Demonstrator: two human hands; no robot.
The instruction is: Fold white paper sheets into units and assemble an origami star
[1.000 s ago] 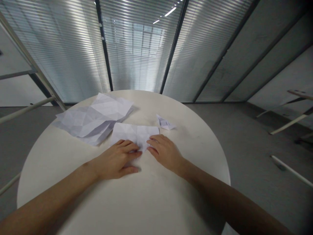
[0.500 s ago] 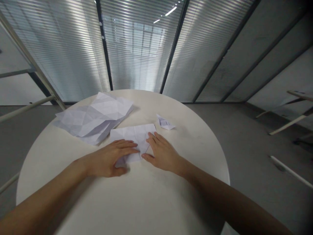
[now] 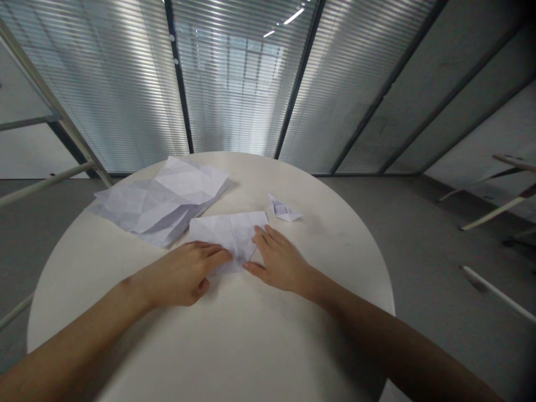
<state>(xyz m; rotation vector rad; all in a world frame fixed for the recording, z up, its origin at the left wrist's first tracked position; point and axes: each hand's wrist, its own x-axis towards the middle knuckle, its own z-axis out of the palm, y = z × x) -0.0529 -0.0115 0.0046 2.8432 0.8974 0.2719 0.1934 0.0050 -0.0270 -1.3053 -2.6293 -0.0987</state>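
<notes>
A folded white sheet of paper (image 3: 226, 230) lies in the middle of a round white table (image 3: 234, 335). My left hand (image 3: 184, 274) rests flat on its near left part, fingers stretched out and pressing the paper down. My right hand (image 3: 278, 259) lies flat beside it on the paper's near right edge, fingers spread, thumb pointing toward the left hand. Neither hand grips anything; both press on the sheet.
A larger creased sheet of paper (image 3: 161, 198) lies at the table's far left. A small folded paper piece (image 3: 283, 209) sits to the far right of the sheet. Glass walls with blinds (image 3: 234, 84) stand behind the table; grey floor surrounds it.
My left hand has slid back and left along the paper's near edge, its thumb tucking under. The right hand moved forward onto the sheet's right edge, then stayed.
</notes>
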